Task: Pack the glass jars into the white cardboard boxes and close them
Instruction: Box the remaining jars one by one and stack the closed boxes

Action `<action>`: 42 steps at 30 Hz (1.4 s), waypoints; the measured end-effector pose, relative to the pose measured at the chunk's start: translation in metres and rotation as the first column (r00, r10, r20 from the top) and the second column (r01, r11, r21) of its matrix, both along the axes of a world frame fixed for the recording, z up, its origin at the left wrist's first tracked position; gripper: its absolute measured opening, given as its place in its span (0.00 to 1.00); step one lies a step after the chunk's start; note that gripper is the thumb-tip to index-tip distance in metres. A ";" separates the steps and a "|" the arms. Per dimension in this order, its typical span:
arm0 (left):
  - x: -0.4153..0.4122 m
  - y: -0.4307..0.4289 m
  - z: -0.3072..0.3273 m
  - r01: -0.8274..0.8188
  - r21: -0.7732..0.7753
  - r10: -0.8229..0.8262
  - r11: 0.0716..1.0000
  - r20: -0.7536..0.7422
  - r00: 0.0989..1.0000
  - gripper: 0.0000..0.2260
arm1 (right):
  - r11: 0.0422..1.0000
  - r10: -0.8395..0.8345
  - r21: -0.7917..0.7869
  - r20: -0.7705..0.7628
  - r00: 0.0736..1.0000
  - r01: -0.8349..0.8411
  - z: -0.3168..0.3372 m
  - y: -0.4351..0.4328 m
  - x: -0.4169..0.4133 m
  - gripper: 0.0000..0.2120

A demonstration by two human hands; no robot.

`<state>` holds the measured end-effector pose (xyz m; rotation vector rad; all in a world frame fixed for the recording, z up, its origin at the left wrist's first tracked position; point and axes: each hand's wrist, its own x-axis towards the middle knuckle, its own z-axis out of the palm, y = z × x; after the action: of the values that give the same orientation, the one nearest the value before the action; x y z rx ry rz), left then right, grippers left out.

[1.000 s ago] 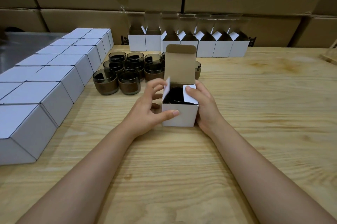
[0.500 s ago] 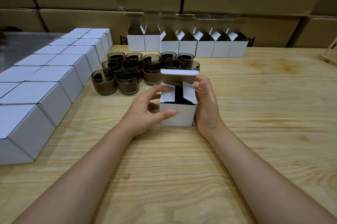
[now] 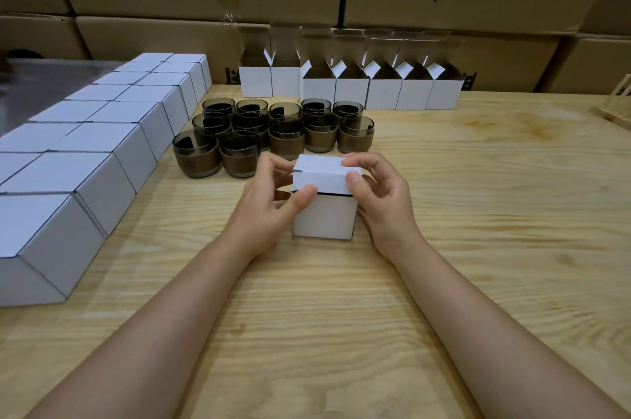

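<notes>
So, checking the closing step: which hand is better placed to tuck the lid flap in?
Probably right: the right hand pinches the lid flap of the white box, thumb on its front; the left hand steadies the box's wall.

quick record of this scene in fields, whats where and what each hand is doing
white box: lid folded down, front flap not yet tucked
left hand: holds its left side, thumb on front
right hand: pinches lid's front edge
glass jars: clustered behind it, unpacked
open boxes: row at back
closed boxes: rows at left
</notes>
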<state>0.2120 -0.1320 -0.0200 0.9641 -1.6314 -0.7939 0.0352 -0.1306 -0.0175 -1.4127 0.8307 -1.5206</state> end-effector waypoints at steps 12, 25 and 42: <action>0.000 -0.002 -0.001 0.080 -0.040 -0.079 0.996 0.012 0.997 0.14 | 0.999 0.023 -0.038 -0.034 0.999 -0.024 0.000 -0.002 -0.006 0.05; -0.006 -0.001 0.000 0.063 -0.063 -0.061 0.996 0.025 0.998 0.10 | 1.000 -0.010 -0.008 -0.035 0.999 0.010 0.002 -0.004 -0.005 0.04; -0.010 0.001 0.001 -0.045 -0.082 0.050 0.996 0.057 0.997 0.09 | 0.995 0.078 0.062 -0.054 0.995 -0.075 -0.002 -0.008 -0.009 0.07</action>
<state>0.2017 -0.1314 -0.0189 0.9731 -1.6722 -0.6674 0.0258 -0.1391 -0.0192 -1.4335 0.8399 -1.3927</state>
